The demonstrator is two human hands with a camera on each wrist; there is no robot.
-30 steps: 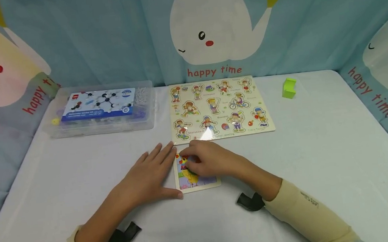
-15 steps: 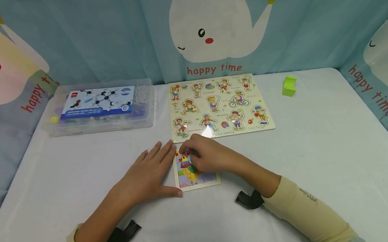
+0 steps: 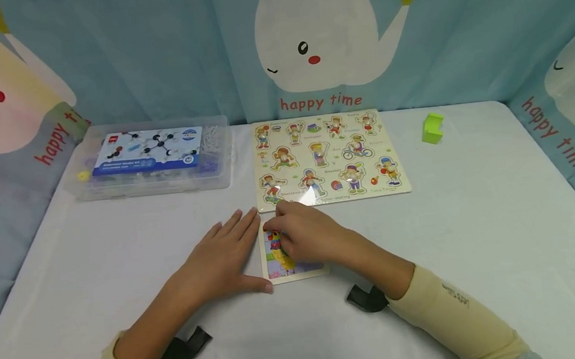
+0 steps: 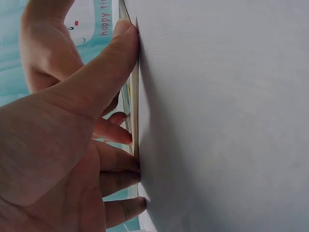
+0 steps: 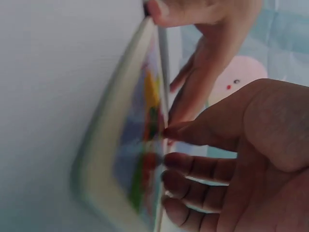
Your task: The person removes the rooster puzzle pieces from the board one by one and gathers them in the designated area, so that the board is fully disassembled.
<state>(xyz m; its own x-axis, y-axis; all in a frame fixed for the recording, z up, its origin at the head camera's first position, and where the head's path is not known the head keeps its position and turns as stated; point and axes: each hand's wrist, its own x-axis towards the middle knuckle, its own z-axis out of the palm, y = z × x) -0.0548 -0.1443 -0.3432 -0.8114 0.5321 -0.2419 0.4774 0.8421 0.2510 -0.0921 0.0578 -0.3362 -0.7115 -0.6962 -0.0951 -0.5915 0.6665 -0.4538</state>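
Note:
A small wooden jigsaw puzzle point(image 3: 284, 265) with a rooster picture and a pale frame lies on the white table. My left hand point(image 3: 218, 264) lies beside it with spread fingers, and its fingertips and thumb touch the puzzle's left edge. In the left wrist view the thumb point(image 4: 108, 63) is straight along the frame's side. Over the upper part of the picture is my right hand point(image 3: 309, 231), fingers bent downward. The right wrist view shows its fingertips point(image 5: 176, 162) on the puzzle surface, the thumb apart from them and no loose piece visible between. The hand hides the puzzle's upper right.
Just behind the puzzle lies a larger wooden board point(image 3: 331, 159) with sports figures. A clear plastic case point(image 3: 156, 184) with a molecular model card stands at the back left. At the back right is a bright green block point(image 3: 432, 128). A printed curtain point(image 3: 181, 58) borders the table.
My right hand lifted slightly off the rooster picture half a second ago and has come back down, covering more of it. The left hand has kept its place at the puzzle's edge.

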